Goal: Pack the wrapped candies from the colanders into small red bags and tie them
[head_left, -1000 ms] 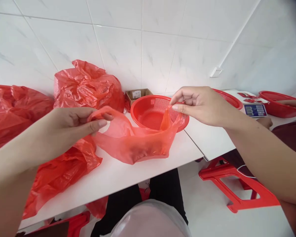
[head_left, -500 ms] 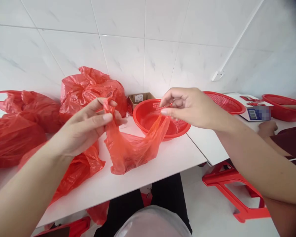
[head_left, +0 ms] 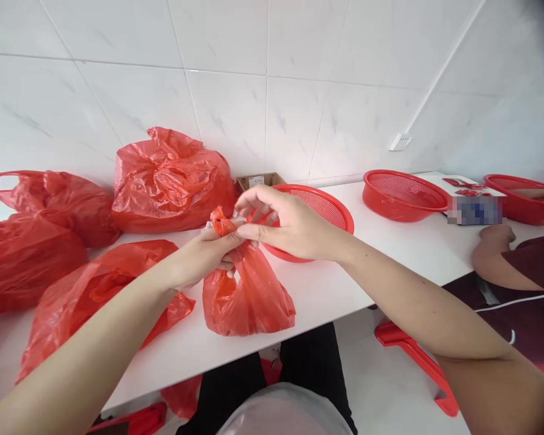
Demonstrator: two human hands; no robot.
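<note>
A small red plastic bag (head_left: 249, 299) rests on the white table (head_left: 330, 284) in front of me. My left hand (head_left: 206, 257) and my right hand (head_left: 285, 223) meet above it, both closed on the bag's gathered handles, whose twisted tip (head_left: 220, 221) sticks up between the fingers. Just behind my right hand stands a red perforated basket (head_left: 329, 205).
Several full red plastic bags (head_left: 172, 181) lie along the left of the table against the tiled wall. A small cardboard box (head_left: 258, 180) sits by the wall. Two more red baskets (head_left: 401, 194) and a scale stand to the right, where another person's arm (head_left: 492, 251) rests. Red stools are below.
My hands held the bag's two handles wide apart over the table; they have come together at the middle, bunching the handles, and the bag's mouth is now closed.
</note>
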